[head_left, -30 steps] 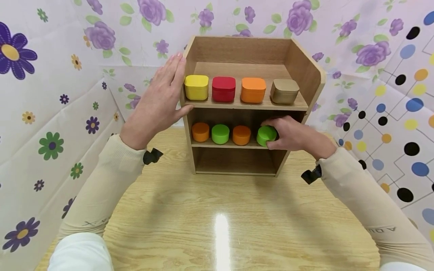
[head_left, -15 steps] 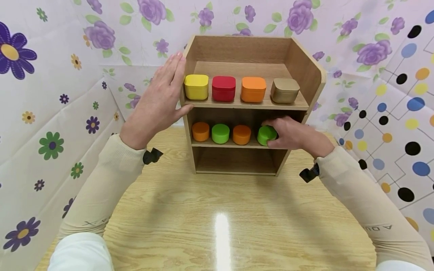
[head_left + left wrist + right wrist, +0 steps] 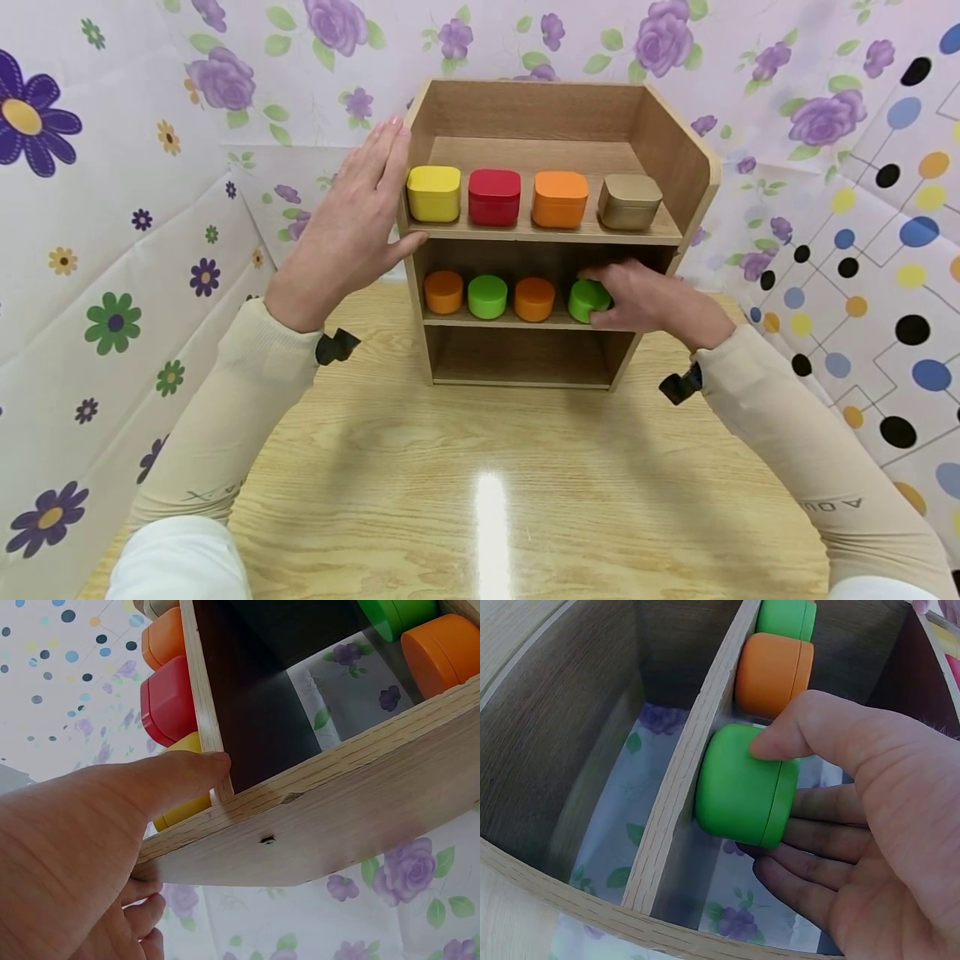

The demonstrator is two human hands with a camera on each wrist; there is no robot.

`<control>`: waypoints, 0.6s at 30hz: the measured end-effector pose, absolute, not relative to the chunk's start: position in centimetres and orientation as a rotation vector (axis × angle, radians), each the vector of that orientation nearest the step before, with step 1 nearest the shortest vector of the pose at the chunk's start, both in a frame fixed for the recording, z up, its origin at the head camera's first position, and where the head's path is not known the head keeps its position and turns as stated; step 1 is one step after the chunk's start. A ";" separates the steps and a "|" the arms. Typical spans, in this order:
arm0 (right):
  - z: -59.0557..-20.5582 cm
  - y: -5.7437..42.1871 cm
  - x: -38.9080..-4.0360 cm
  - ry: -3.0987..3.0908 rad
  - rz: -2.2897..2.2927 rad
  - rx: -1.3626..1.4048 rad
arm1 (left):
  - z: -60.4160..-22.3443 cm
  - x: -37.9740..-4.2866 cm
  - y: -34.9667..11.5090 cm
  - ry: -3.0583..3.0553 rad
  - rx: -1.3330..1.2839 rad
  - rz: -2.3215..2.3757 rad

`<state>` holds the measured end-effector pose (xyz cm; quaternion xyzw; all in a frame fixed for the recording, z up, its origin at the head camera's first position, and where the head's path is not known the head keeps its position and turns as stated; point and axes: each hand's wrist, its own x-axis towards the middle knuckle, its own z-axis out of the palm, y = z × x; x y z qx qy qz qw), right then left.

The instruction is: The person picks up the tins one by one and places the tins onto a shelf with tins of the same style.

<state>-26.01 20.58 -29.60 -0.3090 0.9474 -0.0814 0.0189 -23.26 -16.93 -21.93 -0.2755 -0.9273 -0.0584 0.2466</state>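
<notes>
My left hand (image 3: 347, 218) lies along the left side of a small wooden shelf unit (image 3: 536, 154). Its fingers are straight, and the thumb touches the front edge of the upper board, just below a yellow lidded box (image 3: 434, 194). On the middle shelf, my right hand (image 3: 637, 298) holds a round green lidded container (image 3: 742, 787) at the right end of the row. The thumb presses on its front, while the fingers reach round behind. The container stands on the board. To its left are an orange round container (image 3: 535, 300), another green one (image 3: 487, 297) and another orange one (image 3: 444, 292).
Along the upper shelf stand a red box (image 3: 494, 198), an orange box (image 3: 559, 200) and a gold box (image 3: 630, 202). The unit stands on a wood-grain table (image 3: 420, 475). Patterned cloth walls (image 3: 300, 92) enclose the back and both sides.
My right wrist and forearm have shifted slightly to the left. The right hand stays on the green container, and the left hand keeps its place on the shelf unit.
</notes>
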 end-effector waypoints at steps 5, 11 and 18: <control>-29.1 20.8 -25.5 3.000 -0.222 -0.972 | -21.9 -23.2 -16.8 -2.522 -0.744 -0.128; -28.4 21.1 -23.1 3.089 -0.242 -1.043 | -21.8 -22.5 -16.6 -2.541 -0.700 -0.044; -27.9 22.5 -18.3 3.181 -0.224 -1.086 | -23.0 -19.9 -17.8 -2.629 -0.622 -0.023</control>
